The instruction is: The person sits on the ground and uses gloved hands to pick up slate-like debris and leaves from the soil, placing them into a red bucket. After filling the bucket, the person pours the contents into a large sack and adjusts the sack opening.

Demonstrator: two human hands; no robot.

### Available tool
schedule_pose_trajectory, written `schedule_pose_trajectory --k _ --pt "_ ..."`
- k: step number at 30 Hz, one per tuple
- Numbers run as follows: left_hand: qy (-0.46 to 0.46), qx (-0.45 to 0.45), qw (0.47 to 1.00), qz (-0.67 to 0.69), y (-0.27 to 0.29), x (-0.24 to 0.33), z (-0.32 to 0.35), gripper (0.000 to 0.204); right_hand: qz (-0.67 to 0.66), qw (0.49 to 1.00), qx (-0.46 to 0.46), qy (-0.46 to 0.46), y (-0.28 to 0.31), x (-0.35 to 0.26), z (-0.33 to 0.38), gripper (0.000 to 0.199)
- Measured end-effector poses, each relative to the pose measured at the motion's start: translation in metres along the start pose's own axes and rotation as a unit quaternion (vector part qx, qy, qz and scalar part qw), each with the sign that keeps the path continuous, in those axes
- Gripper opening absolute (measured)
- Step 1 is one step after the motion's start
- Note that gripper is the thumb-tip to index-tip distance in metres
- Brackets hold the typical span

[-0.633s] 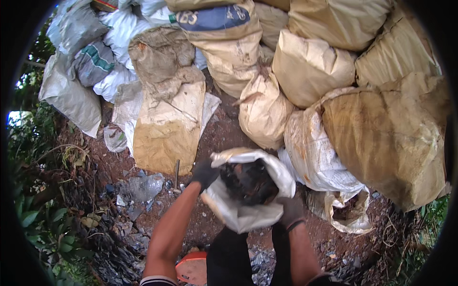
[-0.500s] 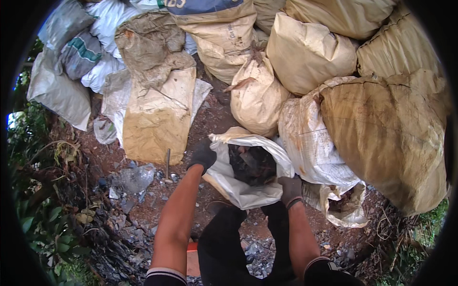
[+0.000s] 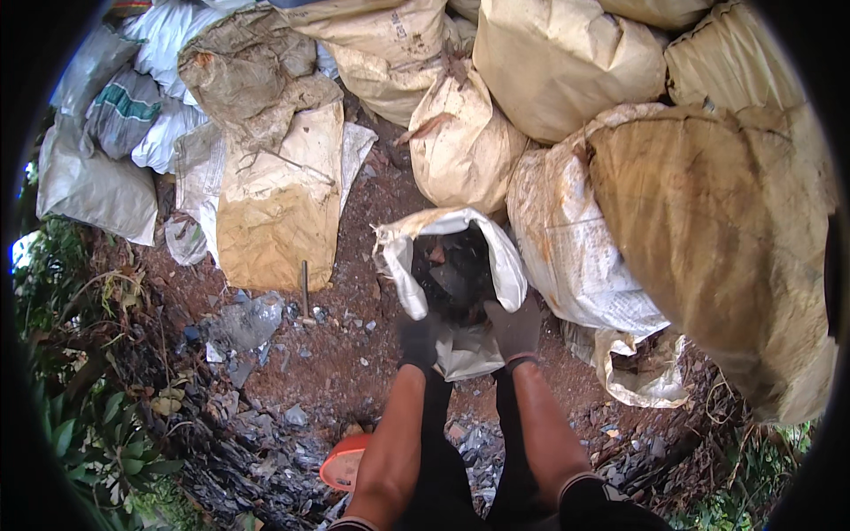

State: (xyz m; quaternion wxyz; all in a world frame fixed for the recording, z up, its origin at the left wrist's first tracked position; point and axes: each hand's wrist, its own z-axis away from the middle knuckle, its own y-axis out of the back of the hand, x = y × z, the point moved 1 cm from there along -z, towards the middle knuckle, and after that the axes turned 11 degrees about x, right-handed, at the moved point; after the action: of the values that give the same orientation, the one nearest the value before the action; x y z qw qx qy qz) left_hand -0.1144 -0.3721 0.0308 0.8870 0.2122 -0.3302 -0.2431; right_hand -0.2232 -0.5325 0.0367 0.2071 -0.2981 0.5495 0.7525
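A white woven sack [image 3: 509, 265] stands before me with its mouth rolled back and dark scraps [image 3: 452, 270] inside. At the near left of its rim is my left hand [image 3: 418, 341] in a dark glove, closed on the edge. My right hand [image 3: 515, 329], gloved in grey-brown, grips the near right edge. Between the two hands a flap of the rim hangs toward me. Motion smears both gloves, and the fingertips are partly hidden.
Large filled tan sacks [image 3: 567, 71] crowd the far side and the right. A flattened sack [image 3: 274, 230] lies left, near a hammer-like tool [image 3: 305, 288]. An orange-red object [image 3: 345, 462] sits by my left forearm. Dark shards [image 3: 266, 442] cover the near ground.
My left hand has moved from the sack's left side to its near rim. The right hand has shifted slightly left and up. The near rim is now drawn down between them.
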Motion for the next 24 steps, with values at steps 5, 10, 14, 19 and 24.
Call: schedule_pose_trajectory --k 5,10,14,19,24 --pt "0.009 -0.006 0.990 0.144 0.029 -0.021 0.028 0.036 -0.094 0.995 0.008 0.019 0.034 0.046 -0.005 0.025" --pt "0.140 -0.118 0.964 0.193 0.060 -0.027 0.076 0.041 0.007 0.997 -0.044 -0.065 0.097 0.009 0.027 0.026" --pt "0.034 -0.149 0.981 0.121 0.055 -0.034 0.118 0.035 0.020 0.989 -0.058 -0.138 0.154 -0.020 0.032 0.030" --pt "0.048 -0.219 0.974 -0.038 0.023 -0.080 0.151 0.038 0.029 0.995 -0.014 -0.090 0.188 0.063 0.030 0.023" --pt "-0.122 -0.073 0.988 -0.067 -0.039 -0.199 0.145 0.055 -0.056 0.991 -0.001 -0.120 0.168 0.199 0.031 0.027"
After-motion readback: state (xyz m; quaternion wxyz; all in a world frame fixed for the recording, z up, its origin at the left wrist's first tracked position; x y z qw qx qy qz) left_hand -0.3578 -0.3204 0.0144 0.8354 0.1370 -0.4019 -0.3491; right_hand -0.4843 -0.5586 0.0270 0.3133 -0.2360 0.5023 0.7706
